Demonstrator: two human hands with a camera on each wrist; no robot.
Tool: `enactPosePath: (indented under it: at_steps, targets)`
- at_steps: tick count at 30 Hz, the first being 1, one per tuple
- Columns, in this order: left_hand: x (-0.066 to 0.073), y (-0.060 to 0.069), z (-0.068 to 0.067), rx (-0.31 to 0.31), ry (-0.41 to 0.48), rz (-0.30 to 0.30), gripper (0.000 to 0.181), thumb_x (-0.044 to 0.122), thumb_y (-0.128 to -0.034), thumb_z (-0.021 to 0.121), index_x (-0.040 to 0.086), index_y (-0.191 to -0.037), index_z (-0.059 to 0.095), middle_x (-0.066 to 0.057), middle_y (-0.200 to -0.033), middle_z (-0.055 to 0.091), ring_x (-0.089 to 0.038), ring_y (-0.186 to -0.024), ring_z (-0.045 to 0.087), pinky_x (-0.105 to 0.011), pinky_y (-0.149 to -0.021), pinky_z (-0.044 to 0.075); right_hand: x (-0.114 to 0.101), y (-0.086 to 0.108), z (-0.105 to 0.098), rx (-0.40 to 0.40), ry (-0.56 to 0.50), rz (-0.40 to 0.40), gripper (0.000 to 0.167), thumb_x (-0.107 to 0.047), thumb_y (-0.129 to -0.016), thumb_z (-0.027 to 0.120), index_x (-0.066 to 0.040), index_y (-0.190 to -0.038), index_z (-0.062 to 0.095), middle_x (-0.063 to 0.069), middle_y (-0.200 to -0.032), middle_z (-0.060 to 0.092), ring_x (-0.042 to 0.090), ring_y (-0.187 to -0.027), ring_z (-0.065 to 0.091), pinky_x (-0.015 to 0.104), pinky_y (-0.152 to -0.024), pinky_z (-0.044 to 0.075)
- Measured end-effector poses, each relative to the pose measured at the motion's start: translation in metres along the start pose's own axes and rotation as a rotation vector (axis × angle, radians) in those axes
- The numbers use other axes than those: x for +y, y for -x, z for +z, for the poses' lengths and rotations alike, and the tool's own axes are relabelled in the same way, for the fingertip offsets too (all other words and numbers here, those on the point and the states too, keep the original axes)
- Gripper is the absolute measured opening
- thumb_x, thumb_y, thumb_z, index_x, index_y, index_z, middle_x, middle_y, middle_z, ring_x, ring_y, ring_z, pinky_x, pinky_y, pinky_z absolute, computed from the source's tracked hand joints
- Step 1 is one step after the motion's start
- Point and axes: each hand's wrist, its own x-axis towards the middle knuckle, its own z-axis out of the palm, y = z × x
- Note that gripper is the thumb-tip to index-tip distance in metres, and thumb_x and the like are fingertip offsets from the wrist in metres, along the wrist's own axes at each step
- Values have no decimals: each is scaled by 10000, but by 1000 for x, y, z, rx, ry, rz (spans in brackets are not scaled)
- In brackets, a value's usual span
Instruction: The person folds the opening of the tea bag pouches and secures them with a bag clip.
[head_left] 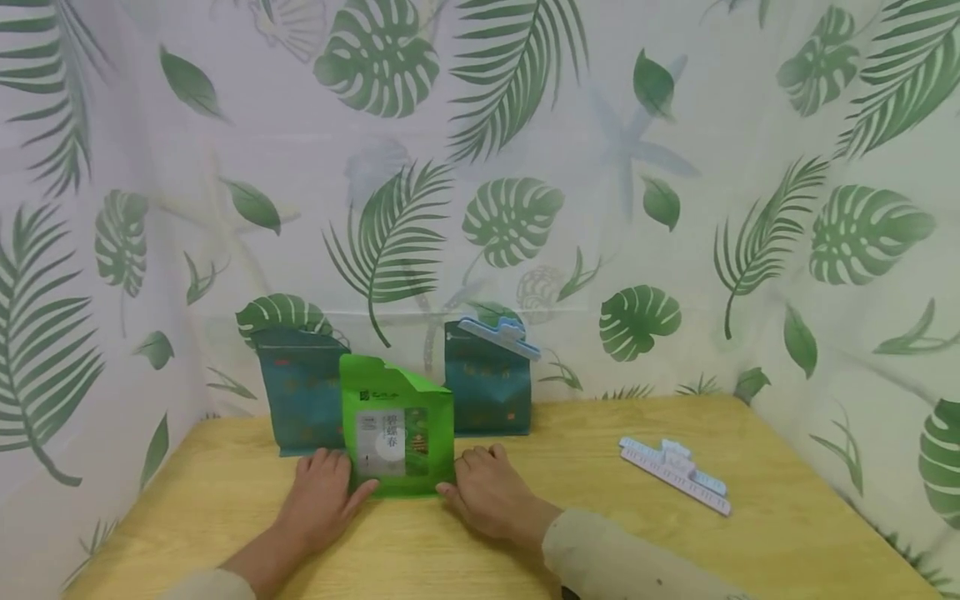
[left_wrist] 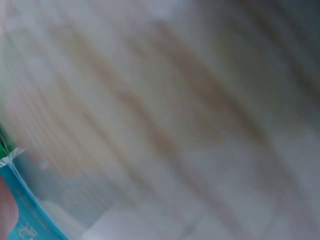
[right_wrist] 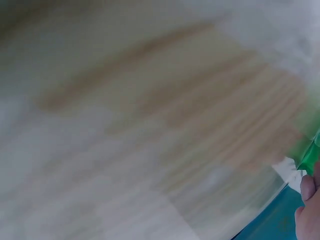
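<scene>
A bright green tea pouch [head_left: 397,487] stands upright on the table, its top edge folded unevenly, with a pale label and Chinese characters on its front. My left hand [head_left: 322,492] holds its lower left side, thumb across the front. At the lower right side, my right hand [head_left: 491,493] grips it likewise, thumb in front. The pouch partly hides a teal pouch [head_left: 303,400] behind it on the left. Another teal pouch [head_left: 487,400] stands behind on the right, a blue and white sealing clip [head_left: 501,333] slanting across its top. In the right wrist view, fingers [right_wrist: 307,192] show beside green film.
To the right, a pale blue and white sealing clip [head_left: 675,475] lies on the wooden table [head_left: 600,542]. A leaf-patterned cloth [head_left: 555,275] hangs behind the table and along both sides.
</scene>
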Motion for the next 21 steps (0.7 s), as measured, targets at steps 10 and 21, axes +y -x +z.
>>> enactPosePath:
  at_steps: [10, 21]
  targets:
    - [16, -14, 1, -66, 27, 13, 575, 498, -1002, 535, -51, -1146, 621, -174, -1127, 653, -309, -1041, 525, -533, -975, 384, 17, 12, -4, 4, -22, 51, 524, -464, -1070, 369, -24, -1099, 653, 69, -1071, 671, 215, -997, 587, 399, -866, 372]
    - [35, -24, 3, -115, 59, 34, 587, 529, -1012, 491, -28, -1147, 618, -151, -1124, 644, -296, -1063, 520, -513, -971, 371, 33, 28, -7, 47, -38, 62, 502, -442, -1068, 395, -8, -1058, 647, 94, -1050, 671, 241, -988, 599, 428, -870, 394]
